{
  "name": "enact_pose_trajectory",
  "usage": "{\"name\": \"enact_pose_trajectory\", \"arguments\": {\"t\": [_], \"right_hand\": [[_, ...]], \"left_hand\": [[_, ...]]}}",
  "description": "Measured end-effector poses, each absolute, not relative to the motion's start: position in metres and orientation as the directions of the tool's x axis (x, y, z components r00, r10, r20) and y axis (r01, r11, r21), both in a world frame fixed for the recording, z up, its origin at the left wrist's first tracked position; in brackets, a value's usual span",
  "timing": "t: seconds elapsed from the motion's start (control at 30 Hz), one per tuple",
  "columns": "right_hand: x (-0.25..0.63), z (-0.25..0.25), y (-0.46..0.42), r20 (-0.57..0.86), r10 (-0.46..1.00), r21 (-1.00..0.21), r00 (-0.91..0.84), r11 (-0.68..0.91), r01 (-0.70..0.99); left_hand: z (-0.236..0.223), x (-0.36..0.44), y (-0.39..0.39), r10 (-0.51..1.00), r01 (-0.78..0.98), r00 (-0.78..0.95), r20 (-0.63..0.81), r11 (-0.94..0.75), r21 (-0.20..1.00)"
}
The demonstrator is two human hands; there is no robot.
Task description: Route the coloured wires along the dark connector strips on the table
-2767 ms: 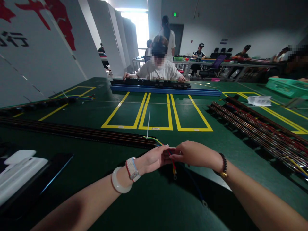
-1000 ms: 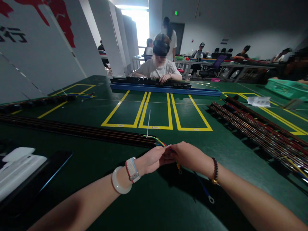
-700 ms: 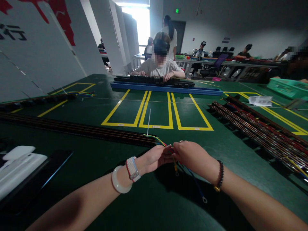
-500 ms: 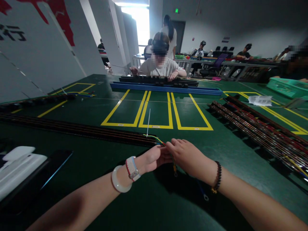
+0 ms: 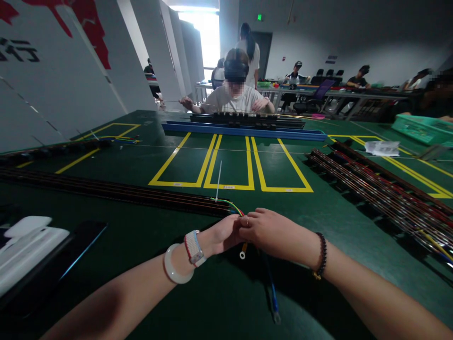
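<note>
Several coloured wires (image 5: 235, 206), among them yellow-green, red and blue ones, leave the right end of a long dark rail (image 5: 152, 196). Both my hands are closed round them, touching each other. My left hand (image 5: 226, 232) grips the bundle from the left, its fingertips partly hidden. From the right, my right hand (image 5: 265, 226) covers the wires with curled fingers. Below the hands a ring terminal (image 5: 242, 255) pokes out, and a blue wire (image 5: 272, 281) hangs lower, ending in another ring lug. A white cable tie (image 5: 218, 182) stands upright around the wires at the rail's end.
Yellow tape frames (image 5: 230, 187) mark the green table (image 5: 170, 264). To the right lies a stack of dark rails with copper rods (image 5: 375, 198); a green basket (image 5: 421, 128) stands behind. A phone-like dark slab (image 5: 85, 248) is at left. Opposite, a person works behind a blue channel (image 5: 244, 132).
My right hand has turned and shifted slightly along the wires. The blue wire's end has swung down and left, and the ring terminal moved left. The person opposite has moved the rods.
</note>
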State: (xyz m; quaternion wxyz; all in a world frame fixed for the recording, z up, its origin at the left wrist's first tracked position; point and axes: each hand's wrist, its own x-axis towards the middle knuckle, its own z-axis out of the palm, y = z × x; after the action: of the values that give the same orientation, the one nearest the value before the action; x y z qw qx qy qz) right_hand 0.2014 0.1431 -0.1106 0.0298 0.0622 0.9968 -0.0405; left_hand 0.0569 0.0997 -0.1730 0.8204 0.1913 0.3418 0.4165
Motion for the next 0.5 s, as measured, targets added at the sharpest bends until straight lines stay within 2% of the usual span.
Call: {"name": "enact_pose_trajectory", "arguments": {"t": [0.13,0.23,0.37,0.43,0.5], "right_hand": [[0.208,-0.094,0.154,-0.007,0.180,-0.365,-0.984,0.915,0.170],[0.216,-0.088,0.169,0.059,0.333,-0.520,-0.941,0.815,0.256],[0.227,-0.107,0.203,0.049,0.597,-0.746,-0.801,0.555,0.369],[0.230,-0.127,0.221,0.033,0.689,-0.862,-0.724,0.386,0.328],[0.231,-0.149,0.235,0.018,0.763,-0.917,-0.647,0.270,0.293]], "left_hand": [[-0.175,0.054,0.097,0.842,-0.588,0.429,-0.328,0.536,0.606],[-0.178,0.053,0.098,0.851,-0.653,0.463,-0.248,0.517,0.553],[-0.178,0.053,0.102,0.778,-0.545,0.517,-0.358,0.621,0.563],[-0.178,0.054,0.103,0.765,-0.487,0.519,-0.381,0.630,0.605],[-0.177,0.054,0.103,0.770,-0.470,0.499,-0.398,0.626,0.623]]}}
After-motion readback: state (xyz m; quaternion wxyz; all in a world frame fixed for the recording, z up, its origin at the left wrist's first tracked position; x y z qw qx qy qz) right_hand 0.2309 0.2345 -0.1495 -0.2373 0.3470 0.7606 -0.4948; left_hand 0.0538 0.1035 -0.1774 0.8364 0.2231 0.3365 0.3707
